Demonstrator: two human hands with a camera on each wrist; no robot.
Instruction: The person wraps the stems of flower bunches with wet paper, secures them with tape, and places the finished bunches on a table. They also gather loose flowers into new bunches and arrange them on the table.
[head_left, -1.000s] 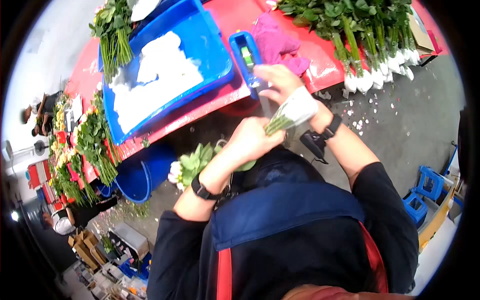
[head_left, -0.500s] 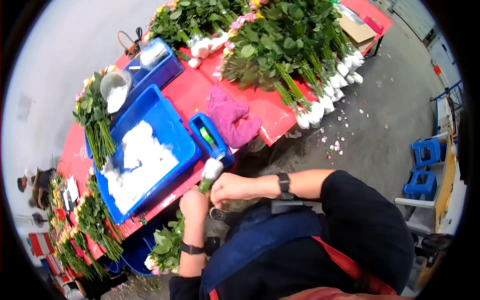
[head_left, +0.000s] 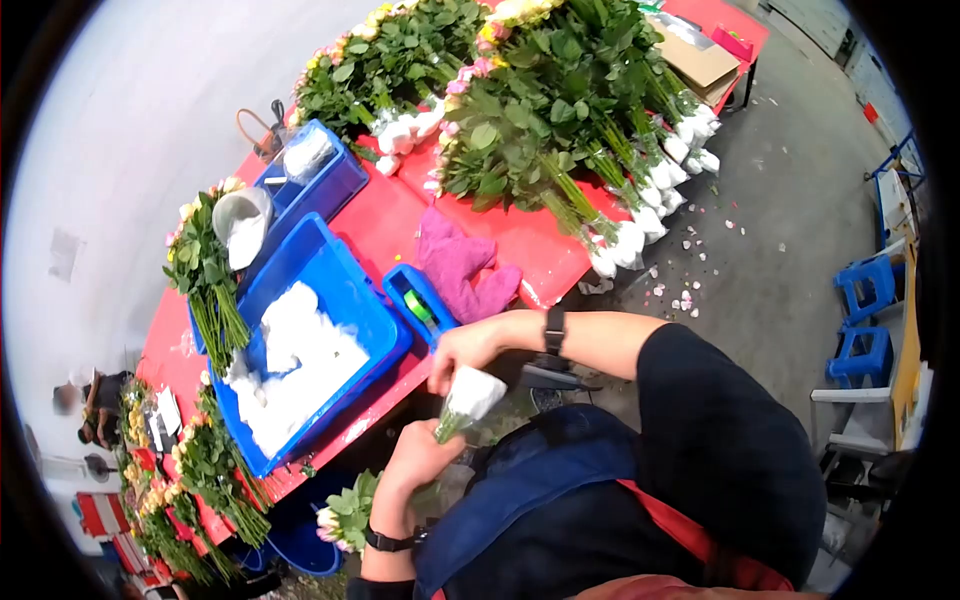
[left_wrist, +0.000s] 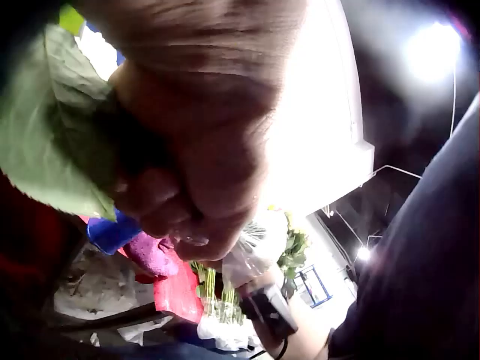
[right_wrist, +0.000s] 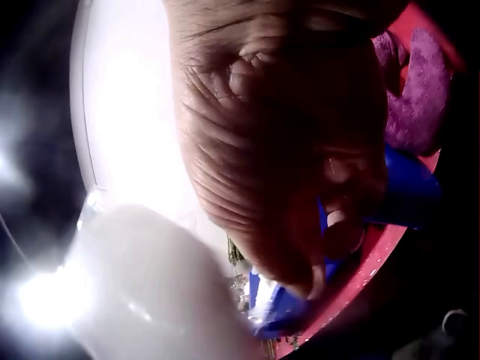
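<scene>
My left hand (head_left: pixel 425 455) grips the stems of a small rose bunch, its fingers curled round them in the left wrist view (left_wrist: pixel 199 150). White wrapping (head_left: pixel 474 395) covers the stem ends and points up; the leaves and pale blooms (head_left: pixel 345 515) hang below the hand. Beside the wrapped end is my right hand (head_left: pixel 468 352), near the blue tape dispenser (head_left: pixel 418 305) with its green roll. In the right wrist view the right hand (right_wrist: pixel 277 150) has bent fingers; whether they pinch anything is hidden. The white wrapping (right_wrist: pixel 154 285) looms large there.
A blue tray (head_left: pixel 395 345) of white material lies on the red table (head_left: pixel 375 225), with a pink cloth (head_left: pixel 455 260) nearby. Wrapped rose bunches (head_left: pixel 575 115) cover the far side. Blue stools (head_left: pixel 862 355) stand at right.
My right hand left the dispenser side for the stems, then moved up off them beside the wrapped end. My left hand still grips the bunch, now tilted to the right. The head view has shifted.
</scene>
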